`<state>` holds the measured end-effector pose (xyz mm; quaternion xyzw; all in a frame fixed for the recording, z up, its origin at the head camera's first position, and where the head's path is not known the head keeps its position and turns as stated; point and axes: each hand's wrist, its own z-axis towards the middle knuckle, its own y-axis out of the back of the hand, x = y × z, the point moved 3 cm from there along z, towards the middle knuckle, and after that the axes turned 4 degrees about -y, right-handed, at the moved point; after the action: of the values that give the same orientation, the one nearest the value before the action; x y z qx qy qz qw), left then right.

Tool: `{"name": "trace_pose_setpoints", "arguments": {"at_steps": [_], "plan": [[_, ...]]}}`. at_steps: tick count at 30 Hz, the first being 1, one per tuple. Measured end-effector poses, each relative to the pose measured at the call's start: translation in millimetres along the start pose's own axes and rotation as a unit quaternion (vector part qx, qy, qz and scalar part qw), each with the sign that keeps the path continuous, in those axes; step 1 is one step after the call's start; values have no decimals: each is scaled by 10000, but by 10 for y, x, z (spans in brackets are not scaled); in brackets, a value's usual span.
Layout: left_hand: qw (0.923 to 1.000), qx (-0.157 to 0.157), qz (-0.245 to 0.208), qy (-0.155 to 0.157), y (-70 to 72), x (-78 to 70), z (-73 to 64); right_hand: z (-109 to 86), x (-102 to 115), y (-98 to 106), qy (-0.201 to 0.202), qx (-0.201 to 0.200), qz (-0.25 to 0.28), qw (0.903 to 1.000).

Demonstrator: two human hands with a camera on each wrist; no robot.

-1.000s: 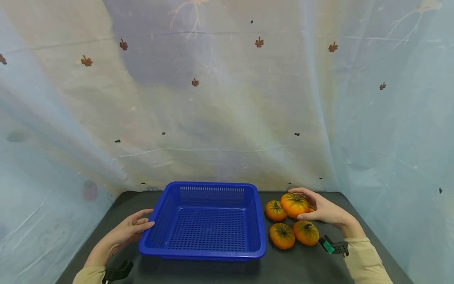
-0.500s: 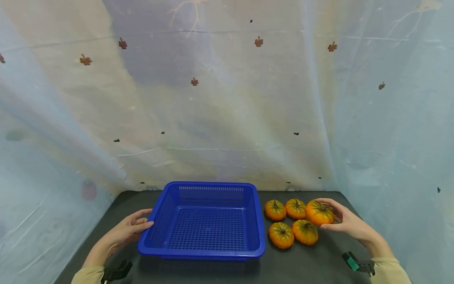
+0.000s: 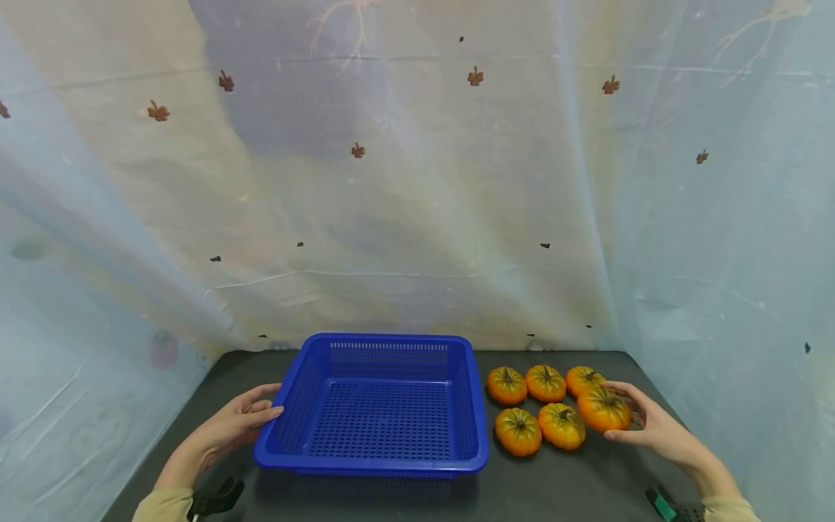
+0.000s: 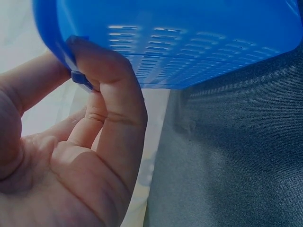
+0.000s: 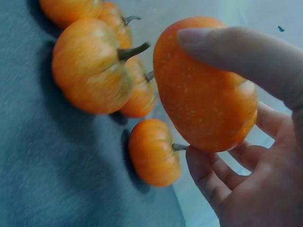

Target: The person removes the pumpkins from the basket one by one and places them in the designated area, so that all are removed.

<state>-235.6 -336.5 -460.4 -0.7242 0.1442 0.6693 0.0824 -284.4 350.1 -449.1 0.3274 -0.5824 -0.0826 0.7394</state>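
My left hand (image 3: pixel 228 428) pinches the left rim of a blue plastic basket (image 3: pixel 372 465) with slotted walls, which has nothing in it. In the left wrist view the fingertips curl over the basket's rim (image 4: pixel 49 35). At the right, my right hand (image 3: pixel 662 435) holds a small orange pumpkin (image 3: pixel 603 411) between thumb and fingers. The right wrist view has this pumpkin (image 5: pixel 203 90) lifted off the dark table, its stem turned out of sight. Close by, a back-row pumpkin (image 3: pixel 583 378) is partly covered by the held one.
Several more small pumpkins (image 3: pixel 518 433) stand in two rows on the dark tabletop (image 3: pixel 548 486), right of the basket. A pale printed curtain (image 3: pixel 417 217) hangs behind the table and along both sides.
My right hand has set one pumpkin down at the right end of the back row. It now holds another, a little nearer and further right. The left hand stays on the basket.
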Motion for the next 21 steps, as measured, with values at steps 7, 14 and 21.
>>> {"name": "trace_pose_setpoints", "arguments": {"at_steps": [7, 14, 21], "plan": [[10000, 67, -43, -4, -4, 5, 3, -58, -154, -27, -226, -68, -19, 9997], [10000, 21, -17, 7, 0, 6, 1, -82, -280, -65, -379, -279, -208, 9987], [10000, 6, 1, 25, 2, 10, 3, -84, -420, -81, -533, -372, -388, 9971]]}}
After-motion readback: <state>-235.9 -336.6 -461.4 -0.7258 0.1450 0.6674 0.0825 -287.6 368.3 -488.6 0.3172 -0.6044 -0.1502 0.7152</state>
